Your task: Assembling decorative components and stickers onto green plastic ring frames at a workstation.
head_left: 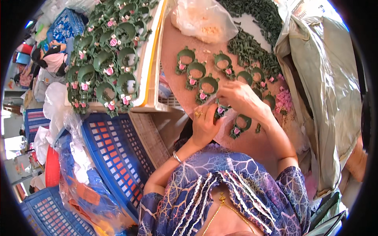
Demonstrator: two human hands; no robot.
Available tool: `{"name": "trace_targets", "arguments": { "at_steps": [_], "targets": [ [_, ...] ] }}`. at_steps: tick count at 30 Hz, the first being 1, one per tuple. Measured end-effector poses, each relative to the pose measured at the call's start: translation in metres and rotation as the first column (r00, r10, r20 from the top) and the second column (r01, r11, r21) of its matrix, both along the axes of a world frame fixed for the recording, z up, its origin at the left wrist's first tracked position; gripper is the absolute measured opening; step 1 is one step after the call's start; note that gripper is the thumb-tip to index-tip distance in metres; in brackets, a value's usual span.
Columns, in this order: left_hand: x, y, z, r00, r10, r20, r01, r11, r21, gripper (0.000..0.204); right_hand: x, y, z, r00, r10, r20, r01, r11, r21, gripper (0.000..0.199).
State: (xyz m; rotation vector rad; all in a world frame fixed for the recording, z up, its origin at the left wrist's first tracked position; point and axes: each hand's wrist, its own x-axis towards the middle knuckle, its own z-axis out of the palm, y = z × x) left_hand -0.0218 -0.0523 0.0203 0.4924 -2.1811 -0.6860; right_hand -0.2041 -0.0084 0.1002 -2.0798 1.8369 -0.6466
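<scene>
- Landmark: the green ring frame (221, 110) pinched between both hands, just above the person's chest, over the near part of the pinkish counter (173, 47).
- Edges: the counter's near-left edge runs just left of the held frame; beyond it stands a blue plastic crate (118, 153), with a slatted crate wall between the two.
- Open room: bare counter lies left of and above the held frame, up to a clear plastic bag (204, 19) at the far side. Room to the right is narrow.
- Right of the held frame: a heap of small pink flowers (283, 100), then a grey-green cloth (327, 90) draped along that side.
- Above the held frame: a loose row of finished green frames (197, 72) lying flat, each with a pink flower; one more frame (240, 125) lies just below right of it.
- Far above right: a pile of small dark-green parts (252, 47).
- Far left of the held frame: a yellow-rimmed tray (151, 59) stacked with many flowered frames.
- Left hand (204, 125): grip curled closed on the frame's lower left side; ring on one finger, bangle at wrist.
- Right hand (238, 98): fingertips pressed together, pinching the frame's top from above.
</scene>
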Motion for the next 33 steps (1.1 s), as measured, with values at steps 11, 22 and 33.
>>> {"name": "trace_targets", "arguments": {
  "at_steps": [11, 22, 33],
  "targets": [
    [-0.001, -0.002, -0.005, 1.000, -0.017, 0.010, 0.018, 0.997, -0.071, 0.064, -0.040, -0.127, -0.037, 0.824, -0.421, -0.379, 0.343, 0.903, -0.257, 0.013],
    [-0.001, -0.007, 0.003, 0.996, -0.068, -0.057, 0.066, 0.997, -0.030, 0.055, -0.068, -0.095, -0.021, 0.887, -0.378, 0.267, 0.428, 0.889, -0.162, 0.019],
    [-0.001, -0.005, -0.001, 0.999, -0.042, -0.027, 0.039, 0.995, -0.095, 0.055, -0.057, -0.036, -0.033, 0.935, -0.226, 0.272, 0.285, 0.938, -0.200, 0.016]
  ]
}}
